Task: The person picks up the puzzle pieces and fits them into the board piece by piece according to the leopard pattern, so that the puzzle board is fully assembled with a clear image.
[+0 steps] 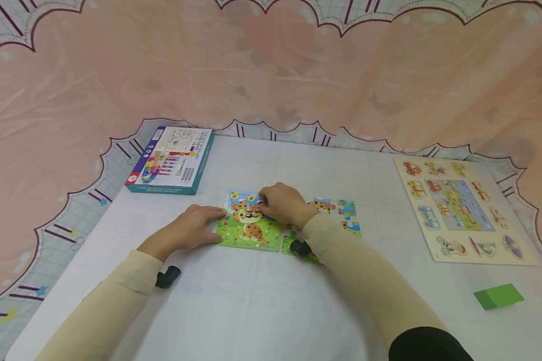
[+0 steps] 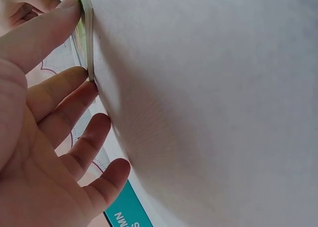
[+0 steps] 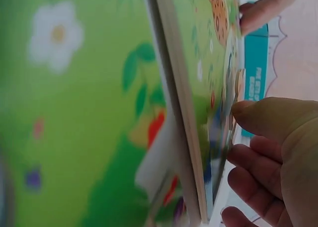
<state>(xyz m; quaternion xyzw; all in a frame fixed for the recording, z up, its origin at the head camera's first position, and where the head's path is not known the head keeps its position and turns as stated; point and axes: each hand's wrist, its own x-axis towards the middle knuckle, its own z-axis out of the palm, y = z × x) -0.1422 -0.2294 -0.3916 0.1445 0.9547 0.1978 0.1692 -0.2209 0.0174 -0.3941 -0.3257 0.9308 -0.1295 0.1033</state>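
A green puzzle board [image 1: 248, 233] with a spotted leopard cub lies mid-table. Along its left edge, the left hand [image 1: 187, 228] touches it with thumb and fingertips; in the left wrist view those fingers [image 2: 64, 95] are fairly straight. Over the board's upper right, the right hand [image 1: 282, 203] pinches a small puzzle piece [image 1: 254, 201] between thumb and fingers. The right wrist view shows this piece [image 3: 239, 90] tilted just above the board, its far part hidden by the thumb. A second green puzzle board [image 1: 288, 244] lies to the right, partly under the right forearm.
Loose puzzle pieces [image 1: 347, 207] lie beyond the right forearm, on or around the second board. A teal-sided box [image 1: 171, 160] is at the back left. On the right are a cream picture board [image 1: 462, 240] and a green block [image 1: 499, 297]. A patterned curtain [image 1: 271, 75] hangs behind.
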